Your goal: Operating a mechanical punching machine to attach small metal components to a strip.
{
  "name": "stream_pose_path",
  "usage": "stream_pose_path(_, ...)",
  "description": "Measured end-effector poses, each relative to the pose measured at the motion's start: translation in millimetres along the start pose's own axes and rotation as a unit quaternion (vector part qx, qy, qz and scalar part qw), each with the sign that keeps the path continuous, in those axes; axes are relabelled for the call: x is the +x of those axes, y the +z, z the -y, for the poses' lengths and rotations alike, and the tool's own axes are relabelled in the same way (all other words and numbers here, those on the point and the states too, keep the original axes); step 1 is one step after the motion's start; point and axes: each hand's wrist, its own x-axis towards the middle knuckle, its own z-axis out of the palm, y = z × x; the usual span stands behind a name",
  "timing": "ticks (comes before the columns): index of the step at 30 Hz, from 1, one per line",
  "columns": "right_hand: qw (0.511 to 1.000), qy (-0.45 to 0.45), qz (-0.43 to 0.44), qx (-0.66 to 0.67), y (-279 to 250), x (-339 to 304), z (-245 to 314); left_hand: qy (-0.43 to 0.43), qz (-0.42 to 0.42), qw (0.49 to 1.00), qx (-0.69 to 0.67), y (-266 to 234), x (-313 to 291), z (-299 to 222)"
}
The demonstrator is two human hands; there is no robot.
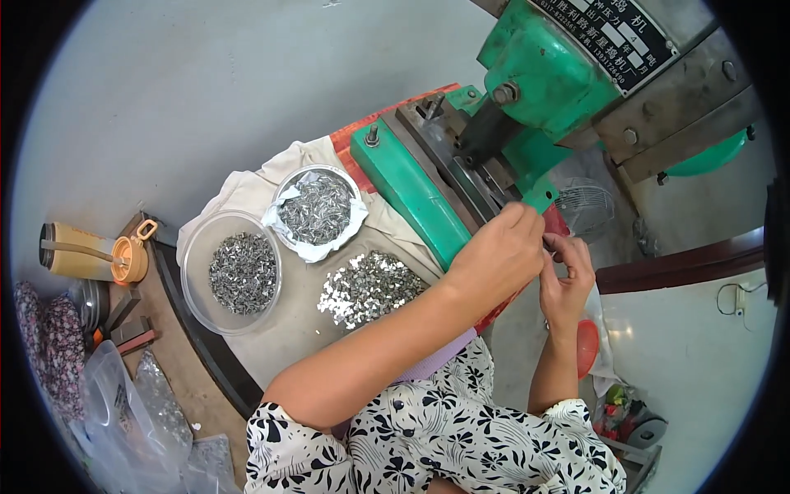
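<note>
Both hands meet at the near right end of a green bench press [415, 198]. My left hand [504, 249] reaches across from the left, its fingers pinched together beside the steel die strip [473, 183]. Close by on the right, my right hand [568, 284] has its thumb and forefinger bent toward each other, near the left fingertips. Whatever the fingers hold is too small or hidden to make out. Left of my forearm lies a loose heap of small shiny flat metal pieces [370, 288] on the cloth-covered table.
A clear round tub [188, 280] holds small dark metal parts. Behind it, a lined bowl [358, 206] contains thin silvery parts. An orange-capped bottle [130, 259] and plastic bags [123, 412] lie at far left. The press head [543, 74] overhangs the die.
</note>
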Motion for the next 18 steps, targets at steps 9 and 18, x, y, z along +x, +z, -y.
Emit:
stream_pose_path(9,1.000,-0.011,-0.024,0.014,31,15,7,-0.041,-0.037,0.998,-0.030,2,-12,14)
stream_pose_path(18,0.986,0.068,-0.082,0.132,60,10,-1,-0.094,-0.008,0.996,0.010,8,-19,16)
